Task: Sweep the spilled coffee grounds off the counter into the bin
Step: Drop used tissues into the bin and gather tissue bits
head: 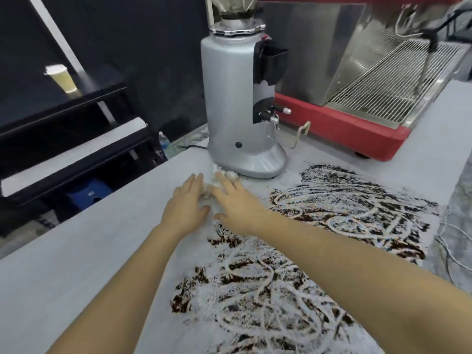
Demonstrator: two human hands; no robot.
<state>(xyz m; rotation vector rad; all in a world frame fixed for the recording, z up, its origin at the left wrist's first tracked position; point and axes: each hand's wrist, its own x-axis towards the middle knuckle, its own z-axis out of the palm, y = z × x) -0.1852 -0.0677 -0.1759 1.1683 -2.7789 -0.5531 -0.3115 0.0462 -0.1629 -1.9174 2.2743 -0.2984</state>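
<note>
Both hands are lying flat on the table [76, 251], fingers spread: the left hand [185, 204] and right hand [236, 205] are flanking a crumpled white tissue [224, 175]. Coffee grounds [319, 226] are lying smeared right of and behind the right grip. The grey grinder [235, 103] ahead is showing no readable writing.

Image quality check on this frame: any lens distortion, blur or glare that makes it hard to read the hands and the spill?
Head view: wide-angle bending curves the counter edge; both hands, left hand and right hand, are slightly soft, and the white wad between them is blurred; coffee grounds read sharply; mild glare on the espresso machine steel; lighting even, shadows faint.
</note>
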